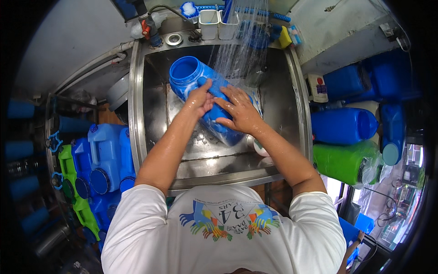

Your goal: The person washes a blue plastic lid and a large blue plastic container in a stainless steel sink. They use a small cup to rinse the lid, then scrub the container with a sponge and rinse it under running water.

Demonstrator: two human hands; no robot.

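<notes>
In the middle of the frame a blue plastic jug [200,91] lies on its side in a stainless steel sink [137,105], its wide round mouth tipped toward the upper left. Both hands are on it. The left hand [199,99] presses on the jug's shoulder just below the mouth, fingers curled together over the top of the body. The right hand [240,112] lies flat across the middle of the jug, fingers spread apart and pointing left, their tips nearly meeting the left hand. Both forearms glisten wet.

A spray of water [239,45] falls from the upper centre of the frame onto the jug and the sink's back wall. Something pale sits under the right wrist near the sink floor (a lid or a cup, perhaps, though the arm hides most of it).

Along the sink's top edge stand two white rectangular tubs [218,25] and a yellow sponge [285,37]. At the left of the frame, blue containers [107,155] with round caps are stacked beside a green one [73,182]. At the right lie another blue jug [342,125] and a green jug [346,162] on their sides.
</notes>
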